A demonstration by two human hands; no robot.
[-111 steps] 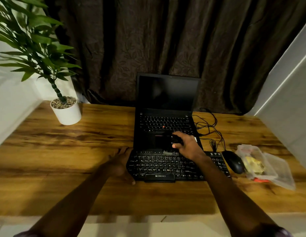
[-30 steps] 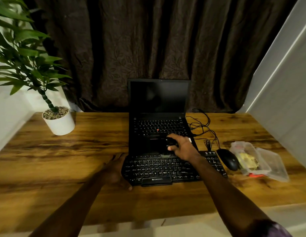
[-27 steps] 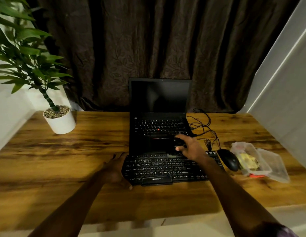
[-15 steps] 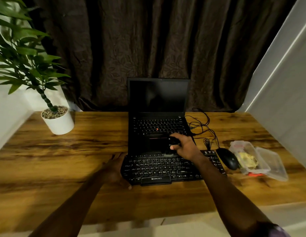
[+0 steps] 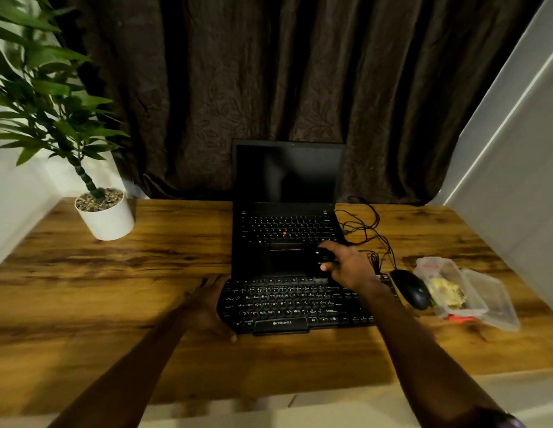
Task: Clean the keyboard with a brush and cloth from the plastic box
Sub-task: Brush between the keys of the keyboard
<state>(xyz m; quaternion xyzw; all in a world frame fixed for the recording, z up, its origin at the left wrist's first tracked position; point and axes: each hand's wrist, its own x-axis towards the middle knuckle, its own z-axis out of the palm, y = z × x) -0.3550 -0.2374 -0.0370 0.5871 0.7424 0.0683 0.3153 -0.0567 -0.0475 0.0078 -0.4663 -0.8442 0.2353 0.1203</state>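
The black keyboard (image 5: 296,304) lies flat on a wooden table (image 5: 114,288) of brown, strongly streaked grain, its long side facing the person. White letters on its front lip read ZEBRONICS; the key legends are too blurred to read.

The left hand (image 5: 207,304) rests against the keyboard's left end, fingers stretched along the edge and thumb at the near-left corner. The right hand (image 5: 346,267) hovers over the far-right part of the keyboard, its fingers curled round a small black brush (image 5: 323,256), whose bristles are too dark to make out. The brush sits over the near-right corner of the laptop's palm rest. The two hands are well apart, one at each end of the key field.

Just behind the keyboard stands an open black laptop (image 5: 287,180), screen dark, with a red dot among its keys. To its right lies a tangle of thin black cables (image 5: 367,230). A black mouse (image 5: 412,288) sits just beside the keyboard's right end. Next to that is the clear plastic box (image 5: 448,273), open, with a yellowish cloth (image 5: 446,293) inside and its lid (image 5: 497,301) lying beside it. Something small and orange-red (image 5: 460,318) shows at the box's near edge.

At the far-left corner of the table stands a white pot (image 5: 107,214) holding a green leafy plant, pebbles on top. A dark brown patterned curtain (image 5: 269,72) hangs behind the table, with pale walls (image 5: 516,180) on either side.
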